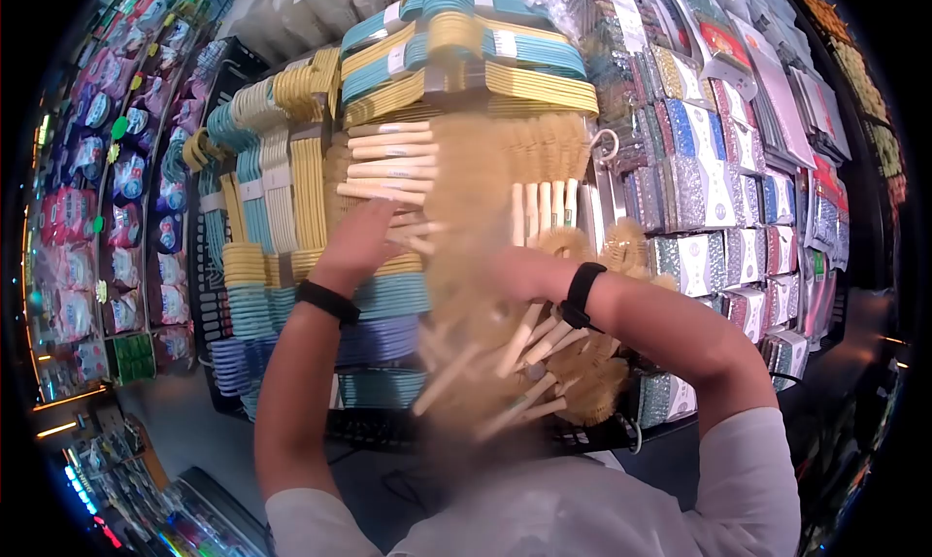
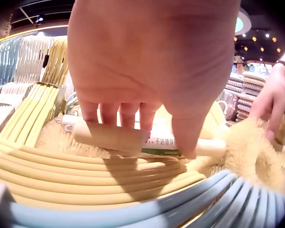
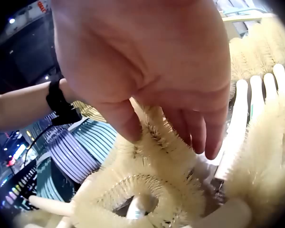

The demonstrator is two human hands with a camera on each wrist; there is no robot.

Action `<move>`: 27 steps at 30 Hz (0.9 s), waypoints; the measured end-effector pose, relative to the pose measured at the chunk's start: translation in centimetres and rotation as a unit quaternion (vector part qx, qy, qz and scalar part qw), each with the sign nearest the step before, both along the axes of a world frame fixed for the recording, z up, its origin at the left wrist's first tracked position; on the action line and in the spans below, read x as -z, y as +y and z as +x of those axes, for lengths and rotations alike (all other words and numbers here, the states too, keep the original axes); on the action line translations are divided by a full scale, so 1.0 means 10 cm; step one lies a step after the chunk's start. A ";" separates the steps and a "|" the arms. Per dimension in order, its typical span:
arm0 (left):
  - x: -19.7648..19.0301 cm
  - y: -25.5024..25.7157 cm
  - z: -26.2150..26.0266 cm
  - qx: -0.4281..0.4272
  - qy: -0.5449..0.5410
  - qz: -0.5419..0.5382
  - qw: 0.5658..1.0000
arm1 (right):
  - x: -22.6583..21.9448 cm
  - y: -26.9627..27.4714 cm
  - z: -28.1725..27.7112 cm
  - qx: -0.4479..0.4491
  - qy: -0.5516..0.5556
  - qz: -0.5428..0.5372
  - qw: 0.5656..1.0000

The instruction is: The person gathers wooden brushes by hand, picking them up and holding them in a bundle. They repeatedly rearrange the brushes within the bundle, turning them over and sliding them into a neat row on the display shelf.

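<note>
Two hands among pale-handled brushes and rows of hangers

Head view: the left hand is toward 9 o'clock, at the lower end of a row of brush handles pointing to 9 o'clock. The right hand, blurred, is just off centre toward 3 o'clock, above a loose heap of brushes at 5 o'clock. Blue and yellow hangers fill 12 o'clock; patterned packs stand at 2 o'clock.

Left wrist view: the left hand grips a labelled brush by its handle, thumb on the near side and fingers behind. Yellow hangers lie at 7 o'clock.

Right wrist view: the right hand pinches a bristly brush head between thumb and fingers. A looped brush head lies below at 6 o'clock, more upright handles at 2 o'clock, lilac hangers at 8 o'clock.
</note>
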State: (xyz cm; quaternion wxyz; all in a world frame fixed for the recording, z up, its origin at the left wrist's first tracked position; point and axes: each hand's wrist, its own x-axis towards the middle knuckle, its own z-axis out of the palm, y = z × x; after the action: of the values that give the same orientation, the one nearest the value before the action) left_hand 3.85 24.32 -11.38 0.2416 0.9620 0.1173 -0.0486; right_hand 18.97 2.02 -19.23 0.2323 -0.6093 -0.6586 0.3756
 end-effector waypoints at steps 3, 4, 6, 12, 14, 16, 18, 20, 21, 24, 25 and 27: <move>0.06 0.00 0.07 -0.017 0.017 0.004 1.000 | 0.03 0.01 -0.03 0.088 0.041 -0.070 0.993; 0.09 0.01 0.07 -0.030 0.031 0.011 0.999 | 0.03 0.03 -0.02 0.095 0.001 -0.079 0.992; 0.12 0.06 0.06 -0.007 -0.007 0.029 1.000 | -0.06 0.09 0.01 0.107 -0.078 -0.095 0.987; -0.08 0.14 0.12 0.034 0.088 0.053 0.994 | 0.05 0.29 0.01 0.216 -0.116 -0.074 0.967; 0.04 0.16 0.03 0.028 0.061 0.022 0.998 | -0.20 0.29 0.03 0.222 -0.086 -0.109 0.965; -0.02 0.11 0.10 0.033 0.093 0.032 0.995 | -0.51 0.29 0.06 0.203 -0.099 -0.109 0.968; -0.02 0.06 0.17 0.030 0.108 0.053 0.992 | -0.66 0.25 0.10 0.161 -0.158 -0.075 0.971; 0.00 0.04 0.22 0.018 0.107 0.088 0.990 | -0.53 0.30 0.11 0.180 -0.150 -0.115 0.965; 0.06 0.05 0.24 0.003 0.109 0.112 0.988 | -0.41 0.33 0.11 0.190 -0.144 -0.133 0.962; 0.42 0.07 0.26 -0.029 0.143 0.191 0.971 | 0.27 0.34 0.00 0.189 -0.177 -0.090 0.962; 0.38 0.03 0.27 -0.041 0.135 0.189 0.972 | 0.34 0.34 -0.01 0.188 -0.177 -0.076 0.963; 0.27 -0.07 0.26 -0.059 0.119 0.184 0.974 | 0.18 0.27 0.02 0.190 -0.144 -0.053 0.970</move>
State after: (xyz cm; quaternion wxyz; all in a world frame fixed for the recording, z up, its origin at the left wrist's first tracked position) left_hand 6.50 23.58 -14.05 0.0474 0.9688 0.2083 -0.1257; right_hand 19.19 4.74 -20.99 0.1696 -0.7820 -0.5368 0.2676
